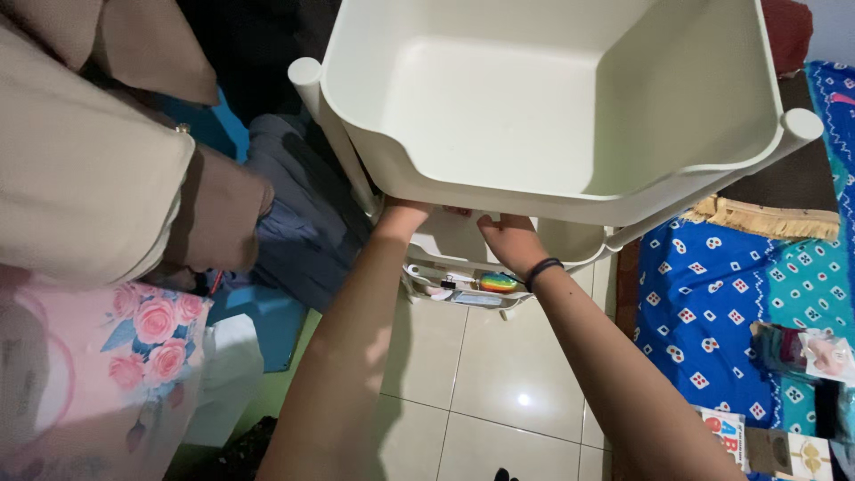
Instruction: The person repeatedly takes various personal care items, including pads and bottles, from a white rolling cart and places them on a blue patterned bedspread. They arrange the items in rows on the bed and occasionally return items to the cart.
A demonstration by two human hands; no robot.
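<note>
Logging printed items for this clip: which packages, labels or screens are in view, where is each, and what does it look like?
Printed card or booklet: bottom right, on the blue patterned cloth; white with large red and blue lettering.
Brown flat box: beside it at the bottom edge; rectangular, pale motif.
Clear packet: right edge; pinkish contents.
No screens or signs visible.

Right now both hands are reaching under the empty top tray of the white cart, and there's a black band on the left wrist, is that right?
Not quite: the head view shows the black band on the right wrist. Both the left hand and right hand do reach under the empty top tray.
</note>
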